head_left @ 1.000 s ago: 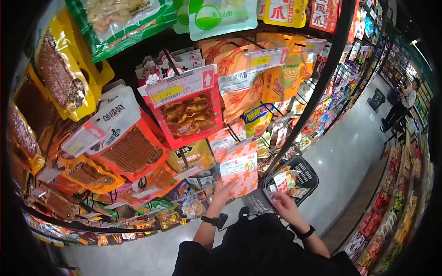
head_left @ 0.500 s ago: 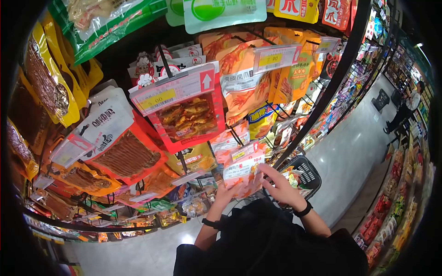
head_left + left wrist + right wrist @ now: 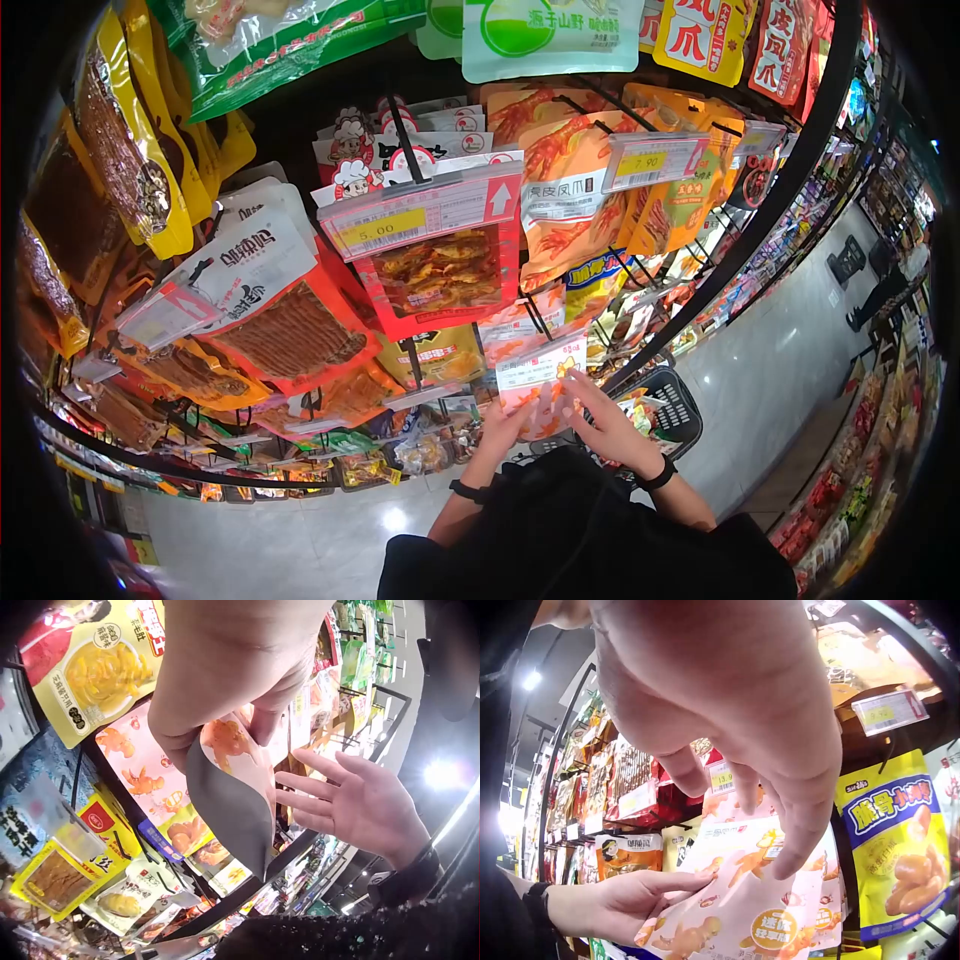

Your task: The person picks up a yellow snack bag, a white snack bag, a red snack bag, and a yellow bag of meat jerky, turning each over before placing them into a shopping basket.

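A pink snack bag point(image 3: 540, 372) with a white label panel is held in front of the shelf. My left hand point(image 3: 502, 430) pinches its edge between thumb and fingers; the left wrist view shows the bag's grey bottom fold point(image 3: 225, 806) below that hand. On the other side, my right hand point(image 3: 612, 430) is spread, fingertips right at the bag's front. From the right wrist, the bag's printed face point(image 3: 727, 900) shows orange figures and a round yellow emblem, with the right-hand fingers point(image 3: 802, 832) extended over it. Similar pink bags point(image 3: 515, 325) hang just behind.
Hooks of packaged snacks fill the shelf, among them a red bag point(image 3: 440, 285) under a price tag point(image 3: 425, 205). A black basket point(image 3: 682, 405) is low at the right, beyond a dark shelf post point(image 3: 720, 285). Another person point(image 3: 890, 290) stands farther down the aisle.
My right hand has come up from beside the basket to the pink bag's right side. The left hand keeps hold of the bag. The view has shifted slightly.
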### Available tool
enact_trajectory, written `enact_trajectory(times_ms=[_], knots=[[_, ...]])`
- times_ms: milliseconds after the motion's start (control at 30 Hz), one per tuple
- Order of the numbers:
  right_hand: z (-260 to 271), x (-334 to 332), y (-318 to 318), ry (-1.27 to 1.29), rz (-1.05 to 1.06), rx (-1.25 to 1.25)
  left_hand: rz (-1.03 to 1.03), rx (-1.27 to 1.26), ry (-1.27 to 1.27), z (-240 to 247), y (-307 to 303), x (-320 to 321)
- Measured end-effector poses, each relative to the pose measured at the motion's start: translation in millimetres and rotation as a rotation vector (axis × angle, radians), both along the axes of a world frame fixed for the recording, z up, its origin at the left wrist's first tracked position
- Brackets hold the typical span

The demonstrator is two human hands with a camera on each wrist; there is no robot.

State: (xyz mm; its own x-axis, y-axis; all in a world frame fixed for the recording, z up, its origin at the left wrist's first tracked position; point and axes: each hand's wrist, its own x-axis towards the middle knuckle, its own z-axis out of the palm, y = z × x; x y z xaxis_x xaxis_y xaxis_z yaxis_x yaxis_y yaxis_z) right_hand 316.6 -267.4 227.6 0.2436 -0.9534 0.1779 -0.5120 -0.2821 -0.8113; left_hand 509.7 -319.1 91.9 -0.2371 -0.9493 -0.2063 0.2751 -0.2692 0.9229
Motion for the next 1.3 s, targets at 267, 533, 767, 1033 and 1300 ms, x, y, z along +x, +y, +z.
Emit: enact_trajectory(times_ms=[267,533,767,1033,1300], knots=[[16,-3,8,0.021,-0.019,0.000,0.014,-0.044,0.035,2,6,-8],[9,-6,15,-0.007,-0.027,0.012,0.057,0.050,0.129,11,0,-5],[1,-7,22,0.017,-0.049,0.054,0.088,0.011,0.134,19,-13,-7],[3,-12,35,0.056,-0.074,0.098,0.129,0.006,0.178,7,-65,-4],[-27,-8,71,0.212,0.068,0.124,0.218,-0.060,-0.053,-32,-89,7]])
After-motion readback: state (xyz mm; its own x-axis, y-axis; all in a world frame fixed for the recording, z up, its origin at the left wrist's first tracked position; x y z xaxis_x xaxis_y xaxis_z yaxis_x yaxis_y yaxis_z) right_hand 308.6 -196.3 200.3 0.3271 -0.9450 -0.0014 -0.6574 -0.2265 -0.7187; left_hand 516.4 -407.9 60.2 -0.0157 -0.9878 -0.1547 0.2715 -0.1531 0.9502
